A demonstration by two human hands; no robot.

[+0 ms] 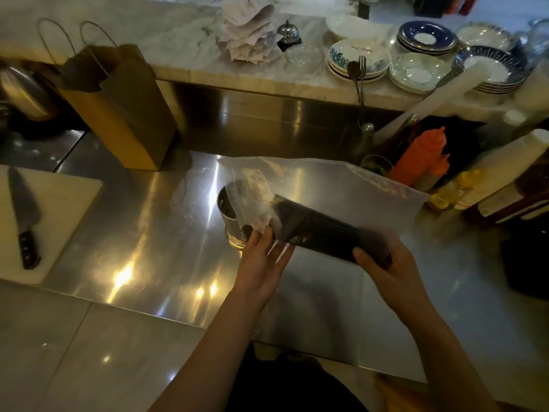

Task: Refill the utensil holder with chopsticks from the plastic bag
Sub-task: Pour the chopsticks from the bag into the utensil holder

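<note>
Head view: clear plastic bag (371, 185) spread on the steel counter (142, 233), dark chopsticks (323, 230) slanting toward the utensil holder (230, 215).
Their long axis runs lower-right to upper-left; the right hand (386, 263) grips the near end, while the left hand (263, 254), nearer the holder, has fingers loosely open at the bundle's far end.

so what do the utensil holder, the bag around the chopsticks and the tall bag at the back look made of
Utensil holder: looks like polished metal, likely steel, with bright reflections on its wall.
Plastic bag: thin clear plastic film; the counter shows through it and it creases.
Chopsticks: dark and matte; material unclear.
Paper bag: brown kraft paper with a torn top edge and thin loop handles.
</note>
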